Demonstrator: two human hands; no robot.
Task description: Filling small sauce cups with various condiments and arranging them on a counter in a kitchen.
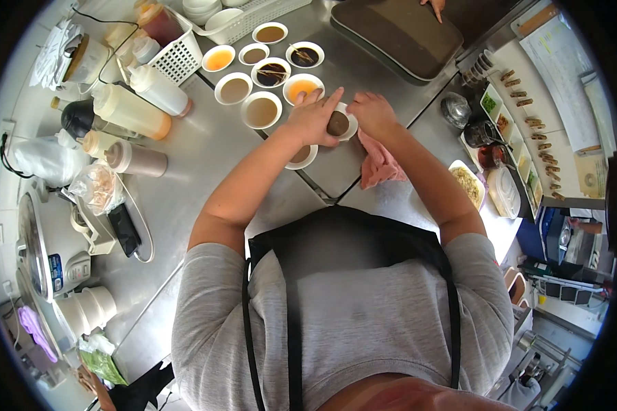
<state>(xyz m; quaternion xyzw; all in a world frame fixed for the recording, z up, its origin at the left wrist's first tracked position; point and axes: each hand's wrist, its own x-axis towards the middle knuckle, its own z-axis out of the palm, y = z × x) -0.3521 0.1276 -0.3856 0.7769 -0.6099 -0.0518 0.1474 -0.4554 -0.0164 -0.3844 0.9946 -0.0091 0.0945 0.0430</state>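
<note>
My left hand (314, 122) curves around a small white bowl of brown sauce (337, 124), its fingers along the far side. At the bowl's right rim my right hand (372, 113) is closed, its fingertips bent down. A pink cloth (380, 164) comes out from beneath that hand and hangs toward me; the grip on it is partly hidden. A bowl of orange sauce (301, 87) stands just beyond my left fingers. Partly under my left wrist sits another bowl of brown sauce (301, 157).
Several sauce bowls (261, 111) cluster to the left. Squeeze bottles (134, 113) and a white basket (178, 55) line the left side. A dark tray (397, 34) lies at the far right, another person's hand (433, 7) at its edge. A garnish tray (511, 137) stands right.
</note>
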